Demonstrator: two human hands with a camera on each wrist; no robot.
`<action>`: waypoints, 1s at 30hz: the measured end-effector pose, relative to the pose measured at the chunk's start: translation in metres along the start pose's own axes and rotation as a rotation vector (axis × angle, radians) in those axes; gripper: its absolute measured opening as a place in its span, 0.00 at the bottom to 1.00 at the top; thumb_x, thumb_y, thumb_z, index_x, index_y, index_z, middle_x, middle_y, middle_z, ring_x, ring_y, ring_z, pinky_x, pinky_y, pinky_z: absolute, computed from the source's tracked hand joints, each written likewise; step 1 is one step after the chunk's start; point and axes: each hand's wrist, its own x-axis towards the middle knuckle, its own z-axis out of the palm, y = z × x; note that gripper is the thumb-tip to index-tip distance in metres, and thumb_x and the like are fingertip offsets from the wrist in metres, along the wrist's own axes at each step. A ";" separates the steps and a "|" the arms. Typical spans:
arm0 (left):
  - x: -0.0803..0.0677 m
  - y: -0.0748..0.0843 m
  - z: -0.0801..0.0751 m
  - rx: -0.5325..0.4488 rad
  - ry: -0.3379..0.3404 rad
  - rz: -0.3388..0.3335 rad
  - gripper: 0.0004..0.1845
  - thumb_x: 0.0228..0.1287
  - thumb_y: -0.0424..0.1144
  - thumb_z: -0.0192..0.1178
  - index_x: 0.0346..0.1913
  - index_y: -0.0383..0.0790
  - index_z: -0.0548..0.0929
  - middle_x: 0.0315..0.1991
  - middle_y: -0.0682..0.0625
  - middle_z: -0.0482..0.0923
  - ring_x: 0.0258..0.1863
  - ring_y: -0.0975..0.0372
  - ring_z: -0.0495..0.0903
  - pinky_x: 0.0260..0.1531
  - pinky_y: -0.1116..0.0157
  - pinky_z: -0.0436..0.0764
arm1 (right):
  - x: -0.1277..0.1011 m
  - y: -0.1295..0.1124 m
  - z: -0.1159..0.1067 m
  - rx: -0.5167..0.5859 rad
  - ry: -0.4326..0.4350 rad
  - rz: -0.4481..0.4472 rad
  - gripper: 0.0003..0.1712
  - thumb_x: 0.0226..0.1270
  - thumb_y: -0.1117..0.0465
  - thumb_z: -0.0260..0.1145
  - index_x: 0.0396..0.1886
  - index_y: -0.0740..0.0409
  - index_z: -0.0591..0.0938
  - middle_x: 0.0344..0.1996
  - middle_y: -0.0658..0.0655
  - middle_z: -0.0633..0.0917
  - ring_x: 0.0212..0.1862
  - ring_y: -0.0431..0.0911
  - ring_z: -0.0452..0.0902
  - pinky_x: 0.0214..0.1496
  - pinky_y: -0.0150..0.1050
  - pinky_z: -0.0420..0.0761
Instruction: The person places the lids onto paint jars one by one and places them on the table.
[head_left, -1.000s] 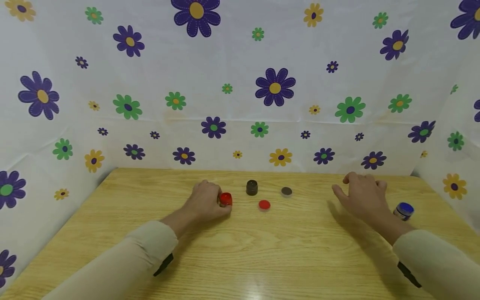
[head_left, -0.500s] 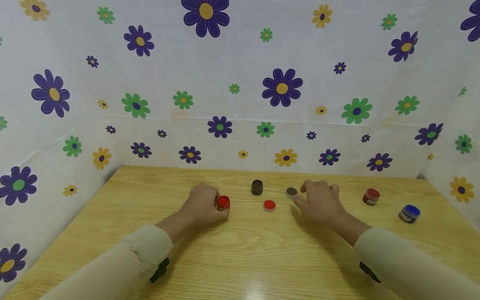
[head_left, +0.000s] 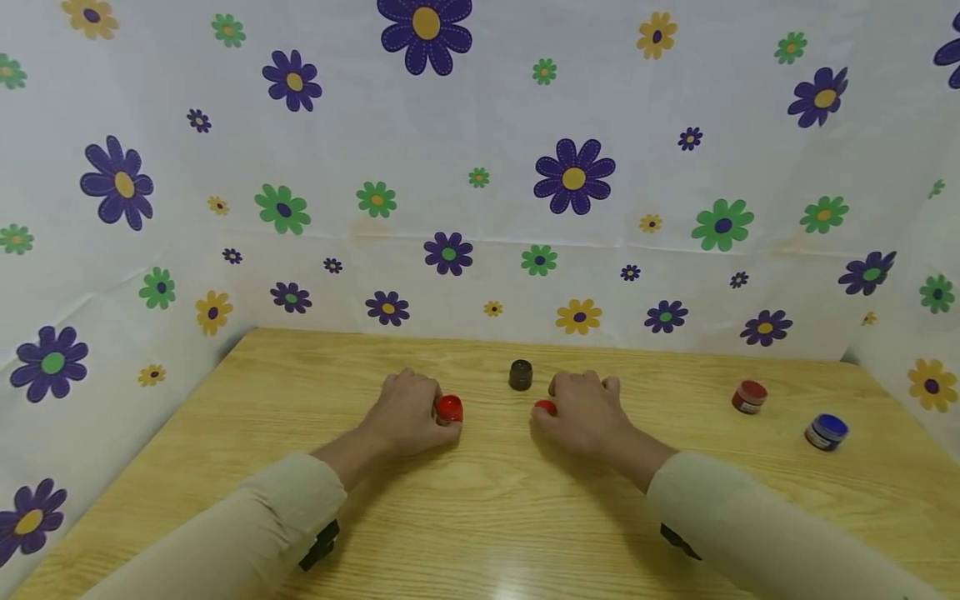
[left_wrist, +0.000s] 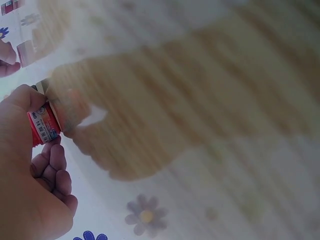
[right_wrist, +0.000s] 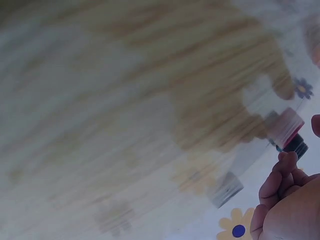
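In the head view, my left hand (head_left: 405,417) grips a small open jar of red paint (head_left: 449,408) on the table. The left wrist view shows the thumb and fingers round this labelled red jar (left_wrist: 46,122). My right hand (head_left: 588,414) is at the red lid (head_left: 546,407), partly covering it. In the right wrist view the red lid (right_wrist: 287,126) lies just past the fingertips, with the thumb apart from the fingers. An uncapped dark jar (head_left: 521,375) stands between the hands, farther back. The dark jar's lid is hidden in the head view; a clear lid (right_wrist: 227,190) shows in the right wrist view.
To the right on the wooden table (head_left: 480,517) stand a capped dark red jar (head_left: 750,397) and a capped blue jar (head_left: 827,432). A white cloth (head_left: 480,125) printed with flowers hangs along the back and sides.
My right hand has moved left from beside the dark red jar, past the dark lid, to the red lid. The left hand stays on the red jar. The head view has shifted slightly.
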 end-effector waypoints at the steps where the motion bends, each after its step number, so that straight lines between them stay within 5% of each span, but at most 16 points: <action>1: 0.000 0.001 0.000 0.001 -0.002 0.000 0.16 0.49 0.50 0.68 0.24 0.42 0.78 0.22 0.54 0.74 0.32 0.58 0.69 0.40 0.58 0.65 | 0.000 -0.002 0.000 -0.002 -0.002 -0.001 0.21 0.65 0.44 0.61 0.43 0.57 0.80 0.34 0.50 0.81 0.42 0.50 0.71 0.47 0.51 0.59; 17: 0.000 0.002 0.000 0.030 0.008 0.009 0.17 0.48 0.52 0.67 0.22 0.44 0.75 0.21 0.55 0.73 0.32 0.58 0.69 0.41 0.56 0.65 | -0.001 -0.010 0.004 -0.173 -0.034 0.025 0.17 0.63 0.45 0.57 0.27 0.54 0.73 0.24 0.53 0.75 0.36 0.51 0.67 0.50 0.53 0.61; 23: 0.001 0.002 0.001 0.018 0.000 -0.003 0.16 0.48 0.52 0.67 0.23 0.43 0.76 0.21 0.55 0.73 0.31 0.58 0.69 0.42 0.56 0.65 | -0.005 -0.009 0.001 -0.164 -0.036 0.037 0.18 0.62 0.44 0.58 0.25 0.53 0.74 0.24 0.53 0.75 0.39 0.51 0.69 0.48 0.51 0.60; 30: 0.000 0.003 0.000 0.010 -0.002 -0.010 0.16 0.48 0.52 0.67 0.23 0.43 0.77 0.21 0.55 0.74 0.32 0.58 0.70 0.42 0.55 0.66 | -0.014 -0.007 -0.004 -0.023 -0.017 0.084 0.20 0.59 0.43 0.61 0.19 0.52 0.75 0.22 0.52 0.75 0.37 0.49 0.69 0.46 0.51 0.58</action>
